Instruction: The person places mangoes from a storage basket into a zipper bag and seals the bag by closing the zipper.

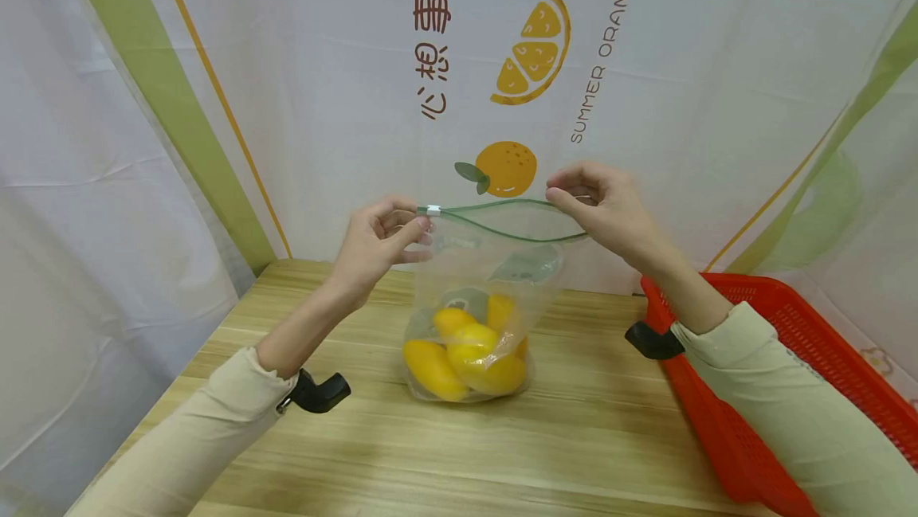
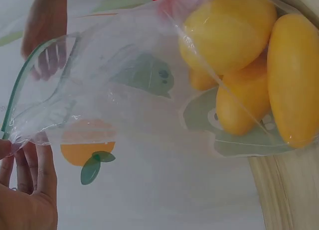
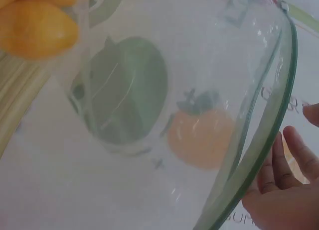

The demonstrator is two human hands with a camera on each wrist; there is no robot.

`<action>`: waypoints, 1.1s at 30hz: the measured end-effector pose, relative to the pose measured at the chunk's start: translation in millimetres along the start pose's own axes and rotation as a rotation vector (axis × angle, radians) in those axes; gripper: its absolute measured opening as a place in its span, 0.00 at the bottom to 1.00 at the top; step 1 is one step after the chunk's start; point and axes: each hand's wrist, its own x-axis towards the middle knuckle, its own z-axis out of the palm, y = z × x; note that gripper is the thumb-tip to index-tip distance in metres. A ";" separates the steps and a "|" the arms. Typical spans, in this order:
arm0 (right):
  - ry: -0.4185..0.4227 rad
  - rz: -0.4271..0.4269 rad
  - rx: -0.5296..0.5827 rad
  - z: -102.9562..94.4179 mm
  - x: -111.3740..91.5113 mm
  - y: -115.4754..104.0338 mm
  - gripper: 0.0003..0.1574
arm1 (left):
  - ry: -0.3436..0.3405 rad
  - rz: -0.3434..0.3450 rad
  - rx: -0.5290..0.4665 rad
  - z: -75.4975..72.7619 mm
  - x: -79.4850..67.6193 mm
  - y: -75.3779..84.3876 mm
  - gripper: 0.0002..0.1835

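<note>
A clear slider zip bag (image 1: 459,262) with a green-edged mouth stands on the table, its mouth spread apart. Several yellow, mango-like fruits (image 1: 476,354) lie in its bottom. At the mouth's left end, beside the white slider (image 1: 433,210), my left hand (image 1: 380,242) pinches the bag's corner between thumb and fingers, as the left wrist view (image 2: 30,175) also shows. My right hand (image 1: 602,210) is at the mouth's right side, fingers loosely bent. In the right wrist view its thumb and index fingertip are apart, and the green rim (image 3: 291,65) passes in front of its fingers (image 3: 284,172).
A red plastic basket (image 1: 789,294) stands at the right of the wooden table (image 1: 308,453), under my right forearm. Behind the table hangs a white curtain (image 1: 344,103) printed with oranges and lettering. Black wrist mounts sit on both sleeves.
</note>
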 end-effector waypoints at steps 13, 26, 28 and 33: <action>-0.181 -0.295 0.021 51.3 3.7 -20.5 0.17 | -0.062 -0.026 0.057 13.8 -3.0 -6.0 0.07; -0.248 -0.486 -0.037 87.4 9.8 -25.7 0.16 | -0.109 -0.051 0.046 20.1 -4.6 -8.5 0.06; -0.237 -0.480 -0.022 88.7 9.5 -26.0 0.13 | -0.108 -0.057 0.036 19.7 -4.9 -9.0 0.06; -0.201 -0.469 -0.016 90.1 8.7 -24.8 0.06 | -0.105 -0.066 0.014 17.7 -6.1 -9.2 0.05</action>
